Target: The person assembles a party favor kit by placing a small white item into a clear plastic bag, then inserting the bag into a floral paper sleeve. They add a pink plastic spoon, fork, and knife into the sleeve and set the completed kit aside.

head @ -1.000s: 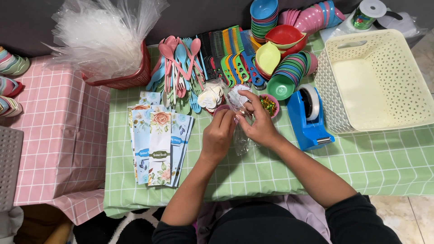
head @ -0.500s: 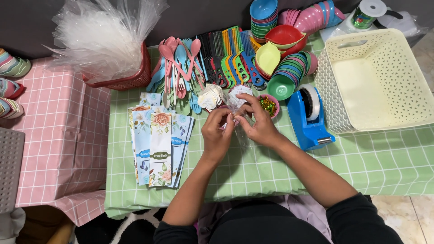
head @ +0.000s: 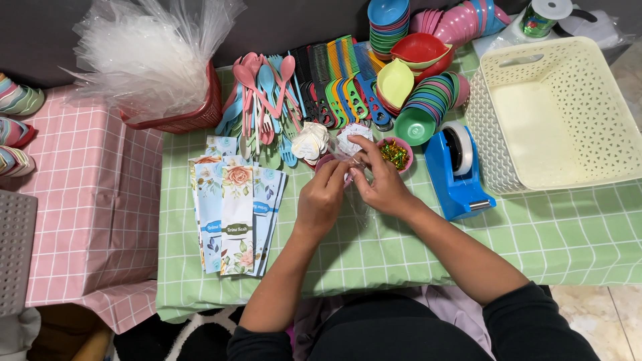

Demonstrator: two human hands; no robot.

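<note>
My left hand (head: 323, 199) and my right hand (head: 378, 182) meet over the green checked tablecloth (head: 414, 247), both pinching a small clear plastic bag (head: 352, 175) whose contents I cannot make out. Just beyond the fingers lie a heap of white heart-shaped tags (head: 311, 142) and a small pink bowl of gold twist ties (head: 395, 153). A fan of flowered cards (head: 232, 209) lies left of my left hand.
A blue tape dispenser (head: 457, 172) stands right of my hands, a cream perforated basket (head: 558, 117) beyond it. Plastic spoons and forks (head: 264, 93), combs (head: 341, 83), stacked bowls (head: 418, 100) line the back. A red basket of cellophane (head: 157, 60) stands at left.
My hands have drawn slightly nearer to me with the little bag, fingers shifting on it; the other things stay in place.
</note>
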